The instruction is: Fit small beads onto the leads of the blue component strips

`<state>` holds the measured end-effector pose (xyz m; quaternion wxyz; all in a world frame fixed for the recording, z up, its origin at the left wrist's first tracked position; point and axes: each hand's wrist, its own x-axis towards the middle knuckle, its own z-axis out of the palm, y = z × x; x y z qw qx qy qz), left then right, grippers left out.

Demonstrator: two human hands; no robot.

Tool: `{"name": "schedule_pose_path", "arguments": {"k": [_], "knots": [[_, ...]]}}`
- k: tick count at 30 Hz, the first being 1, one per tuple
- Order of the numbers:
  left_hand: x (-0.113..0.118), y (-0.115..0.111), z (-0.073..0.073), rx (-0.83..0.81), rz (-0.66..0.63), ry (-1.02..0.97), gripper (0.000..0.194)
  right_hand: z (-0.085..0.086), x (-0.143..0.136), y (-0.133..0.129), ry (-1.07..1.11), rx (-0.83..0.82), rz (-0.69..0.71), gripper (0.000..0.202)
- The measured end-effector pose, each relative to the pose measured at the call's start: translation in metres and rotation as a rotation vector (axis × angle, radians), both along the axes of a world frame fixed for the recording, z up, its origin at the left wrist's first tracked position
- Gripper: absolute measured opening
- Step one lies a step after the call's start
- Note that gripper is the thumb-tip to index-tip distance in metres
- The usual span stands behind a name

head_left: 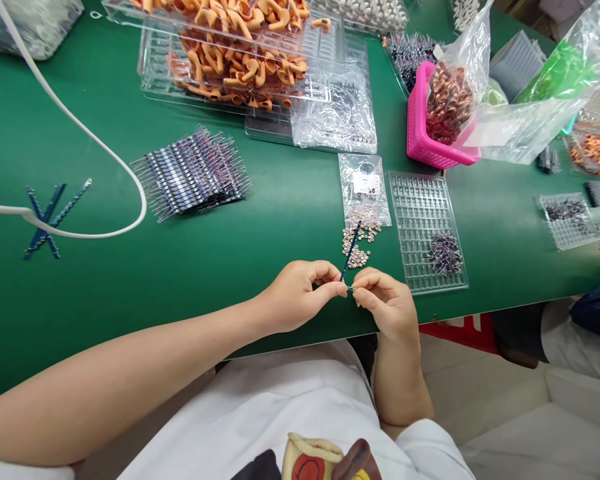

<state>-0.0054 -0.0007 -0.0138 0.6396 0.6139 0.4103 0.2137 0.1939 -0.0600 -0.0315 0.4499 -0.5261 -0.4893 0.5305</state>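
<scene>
My left hand (303, 297) is closed in a pinch on a thin dark blue circuit-board strip (351, 251), which slants up and away from the fingertips. Close beside it, my right hand (389, 303) pinches at the strip's near end, where a tiny part shows between the two hands; its exact kind is too small to tell. Just beyond the fingers lie many small round pale pieces (357, 259), spilling from the mouth of a clear labelled bag (363, 175). Right of them, a clear ribbed tray (414, 213) carries a heap of small wired parts (445, 253).
A stack of wired board strips (193, 172) lies at left, near crossed blue strips (45, 223) and a white cable (93, 143). Clear trays of orange earpiece-like shells (240, 57) stand behind. A pink basket (420, 127) holds bagged copper-coloured parts. Another person (575, 333) sits at right.
</scene>
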Motion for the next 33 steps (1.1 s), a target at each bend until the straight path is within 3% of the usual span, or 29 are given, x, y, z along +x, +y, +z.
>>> {"name": "schedule_pose_path", "arguments": {"k": [8,33], "knots": [[0.0,0.0,0.0,0.032,-0.03,-0.006,0.018,0.004,0.006,0.007,0.04,-0.096,0.101,0.006],[0.001,-0.001,-0.004,0.07,-0.048,-0.004,0.019,0.01,0.003,0.012,0.042,-0.128,0.121,0.006]]}}
